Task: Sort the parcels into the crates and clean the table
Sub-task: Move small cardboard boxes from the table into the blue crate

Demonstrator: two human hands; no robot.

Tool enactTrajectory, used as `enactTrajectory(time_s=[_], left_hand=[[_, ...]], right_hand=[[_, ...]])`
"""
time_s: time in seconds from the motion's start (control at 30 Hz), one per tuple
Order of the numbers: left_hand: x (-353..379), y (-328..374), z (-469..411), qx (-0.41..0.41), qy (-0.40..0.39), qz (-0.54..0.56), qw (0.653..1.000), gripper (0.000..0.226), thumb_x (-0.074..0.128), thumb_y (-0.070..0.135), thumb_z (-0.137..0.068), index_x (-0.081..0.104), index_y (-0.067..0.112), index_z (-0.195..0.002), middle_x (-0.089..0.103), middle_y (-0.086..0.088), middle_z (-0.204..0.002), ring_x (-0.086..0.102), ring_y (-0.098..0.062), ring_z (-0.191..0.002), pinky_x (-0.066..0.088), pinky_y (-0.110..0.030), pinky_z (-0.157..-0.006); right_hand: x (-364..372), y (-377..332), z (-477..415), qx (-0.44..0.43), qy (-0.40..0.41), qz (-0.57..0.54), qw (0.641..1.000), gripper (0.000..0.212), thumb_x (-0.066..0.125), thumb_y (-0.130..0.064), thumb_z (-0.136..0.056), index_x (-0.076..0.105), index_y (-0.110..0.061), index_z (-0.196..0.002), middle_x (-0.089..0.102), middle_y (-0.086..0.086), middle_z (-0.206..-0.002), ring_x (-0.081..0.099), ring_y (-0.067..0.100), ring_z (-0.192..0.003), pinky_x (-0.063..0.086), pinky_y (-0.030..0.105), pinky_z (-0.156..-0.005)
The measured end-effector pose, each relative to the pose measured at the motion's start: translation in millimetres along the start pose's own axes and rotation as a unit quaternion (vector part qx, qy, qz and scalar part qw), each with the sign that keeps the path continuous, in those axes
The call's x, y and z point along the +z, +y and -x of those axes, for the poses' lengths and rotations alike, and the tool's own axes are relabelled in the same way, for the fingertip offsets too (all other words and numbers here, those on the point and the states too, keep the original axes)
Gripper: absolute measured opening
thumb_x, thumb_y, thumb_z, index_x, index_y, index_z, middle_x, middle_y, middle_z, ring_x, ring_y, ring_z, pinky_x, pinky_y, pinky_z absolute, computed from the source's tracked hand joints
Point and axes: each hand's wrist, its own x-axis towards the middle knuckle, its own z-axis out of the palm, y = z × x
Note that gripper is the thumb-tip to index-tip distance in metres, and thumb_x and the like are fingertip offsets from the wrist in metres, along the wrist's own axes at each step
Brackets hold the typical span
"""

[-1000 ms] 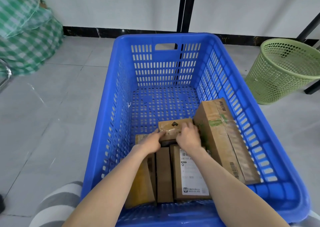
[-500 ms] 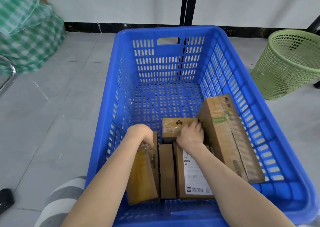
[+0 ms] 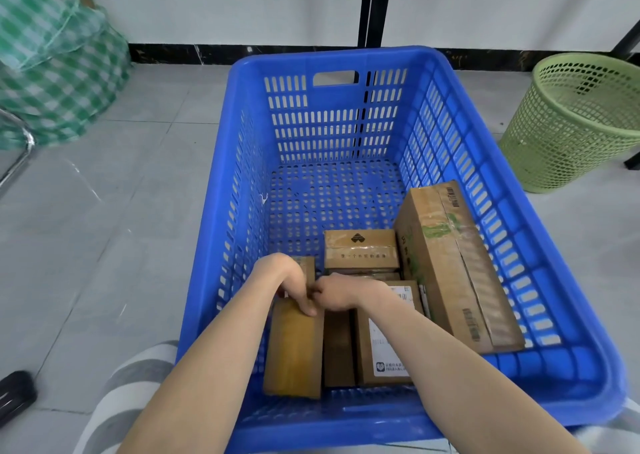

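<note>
Several cardboard parcels lie in the near half of a blue slotted crate [image 3: 519,232] on the floor. My left hand [image 3: 291,284] grips the top of a yellowish upright parcel [image 3: 294,349] at the crate's near left. My right hand [image 3: 341,292] meets it at the same spot, its fingers curled at that parcel's top edge; what they hold is hidden. A small box with a black logo [image 3: 360,249] lies just beyond the hands. A labelled box [image 3: 384,343] sits under my right forearm. A long tall box [image 3: 453,266] leans along the right wall.
A green mesh waste basket [image 3: 581,121] stands on the floor to the right. A green checked bag [image 3: 52,59] is at the far left. Black table legs [image 3: 370,7] rise behind the crate. The crate's far half holds no parcels.
My left hand went from the small logo box to the yellowish parcel at the left. My right hand then let go of the logo box and came over beside the left one.
</note>
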Motion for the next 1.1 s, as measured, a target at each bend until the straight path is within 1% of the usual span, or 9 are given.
enactTrajectory(time_s=[0.13, 0.27, 0.53, 0.7, 0.73, 0.8, 0.87, 0.97, 1.1], left_hand=[[4, -2, 6, -0.004, 0.019, -0.036, 0.999, 0.072, 0.056, 0.054, -0.087, 0.035, 0.015, -0.144, 0.041, -0.011, -0.143, 0.047, -0.029, -0.126, 0.046, -0.038, -0.1], [6, -4, 4, -0.007, 0.027, -0.066, 0.997, 0.08, 0.065, 0.051, -0.082, 0.031, 0.018, -0.146, 0.04, -0.009, -0.144, 0.047, -0.028, -0.126, 0.047, -0.039, -0.1], [12, -3, 1, -0.007, 0.046, -0.12, 0.992, 0.085, 0.069, 0.052, -0.078, 0.03, 0.021, -0.147, 0.038, -0.005, -0.147, 0.045, -0.027, -0.128, 0.045, -0.039, -0.099], [13, -11, 4, 0.033, 0.065, -0.078, 0.994, 0.096, 0.066, 0.07, -0.065, 0.036, 0.023, -0.144, 0.043, -0.001, -0.142, 0.048, -0.025, -0.123, 0.046, -0.04, -0.099], [14, -14, 6, 0.053, 0.088, -0.046, 0.994, 0.098, 0.063, 0.074, -0.063, 0.038, 0.023, -0.142, 0.046, -0.001, -0.14, 0.05, -0.024, -0.12, 0.045, -0.04, -0.099], [14, -18, 20, 0.093, 0.165, 0.053, 0.98, 0.073, 0.054, 0.062, -0.082, 0.042, 0.018, -0.139, 0.049, -0.004, -0.138, 0.052, -0.023, -0.117, 0.043, -0.038, -0.101], [9, -17, 47, 0.123, 0.256, 0.124, 0.951, 0.057, 0.042, 0.04, -0.098, 0.029, 0.014, -0.147, 0.033, -0.006, -0.151, 0.037, -0.023, -0.135, 0.032, -0.036, -0.111], [0, -10, 93, 0.134, 0.404, 0.065, 0.903, 0.062, 0.032, 0.035, -0.102, 0.002, 0.013, -0.152, -0.001, -0.002, -0.16, 0.003, -0.017, -0.147, 0.01, -0.037, -0.119], [-21, 14, 203, 0.127, 0.533, 0.005, 0.836, 0.065, 0.027, 0.039, -0.102, -0.008, 0.013, -0.151, -0.01, 0.0, -0.159, -0.01, -0.014, -0.146, -0.005, -0.038, -0.118]], right_hand=[[0, -3, 3, 0.018, 0.01, 0.042, 0.999, 0.039, 0.039, -0.025, -0.098, 0.051, -0.012, -0.133, 0.053, 0.015, -0.133, 0.052, 0.032, -0.118, 0.043, 0.038, -0.095], [7, -5, -1, 0.064, 0.023, 0.159, 0.985, 0.043, 0.044, -0.014, -0.095, 0.043, -0.012, -0.138, 0.052, 0.014, -0.133, 0.053, 0.031, -0.119, 0.045, 0.038, -0.09], [9, -4, 2, 0.053, 0.029, 0.206, 0.977, 0.054, 0.044, -0.015, -0.096, 0.027, -0.012, -0.147, 0.051, 0.013, -0.132, 0.053, 0.03, -0.117, 0.042, 0.038, -0.091], [1, 4, 6, 0.043, 0.129, 0.076, 0.988, 0.038, 0.041, -0.014, -0.095, 0.043, -0.014, -0.133, 0.058, 0.015, -0.123, 0.058, 0.033, -0.109, 0.05, 0.041, -0.087], [-4, 6, 11, 0.048, 0.153, 0.05, 0.986, 0.038, 0.039, -0.014, -0.095, 0.042, -0.014, -0.133, 0.057, 0.015, -0.124, 0.058, 0.033, -0.109, 0.05, 0.04, -0.087], [-14, 6, 26, 0.056, 0.204, 0.047, 0.976, 0.048, 0.037, -0.016, -0.097, 0.03, -0.012, -0.144, 0.045, 0.016, -0.141, 0.047, 0.031, -0.126, 0.043, 0.04, -0.1], [-35, 3, 54, 0.069, 0.253, 0.07, 0.962, 0.057, 0.033, -0.02, -0.099, 0.011, -0.013, -0.152, 0.012, 0.008, -0.159, 0.014, 0.024, -0.146, 0.017, 0.038, -0.118], [-67, -8, 94, 0.083, 0.311, 0.104, 0.941, 0.062, 0.029, -0.029, -0.101, -0.004, -0.015, -0.152, -0.01, 0.002, -0.16, -0.009, 0.021, -0.147, -0.001, 0.039, -0.119], [-131, -46, 184, 0.105, 0.363, 0.103, 0.92, 0.063, 0.027, -0.036, -0.102, -0.005, -0.015, -0.152, -0.009, 0.002, -0.16, -0.009, 0.02, -0.147, -0.004, 0.039, -0.118]])
